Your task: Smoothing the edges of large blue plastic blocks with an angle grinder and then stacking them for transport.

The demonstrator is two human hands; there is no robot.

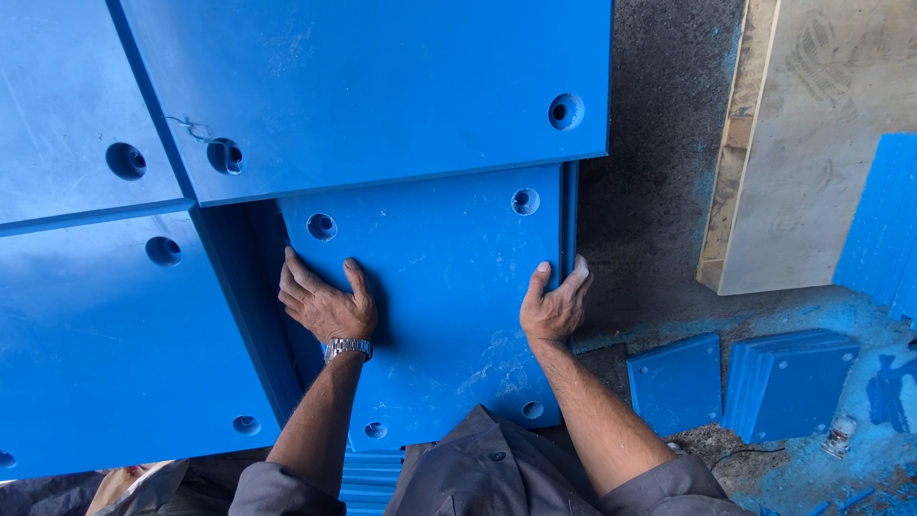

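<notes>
Both hands flat-ish on a big blue panel, gripping it by the sides.

The left hand (325,304), wristwatch (347,348) on that wrist, lies spread on the blue panel (439,287) near its left edge, fingers splayed and pointing into the dark gap beside it. The right hand (555,304) hooks over the panel's right edge, fingers curled around it, thumb on the face. The panel's a thick, smooth slab with round holes near the corners, a bit scuffed, tucked under another blue slab (382,86) above. Smaller blue plates (745,382) sit stacked on the dusty floor to the right.
</notes>
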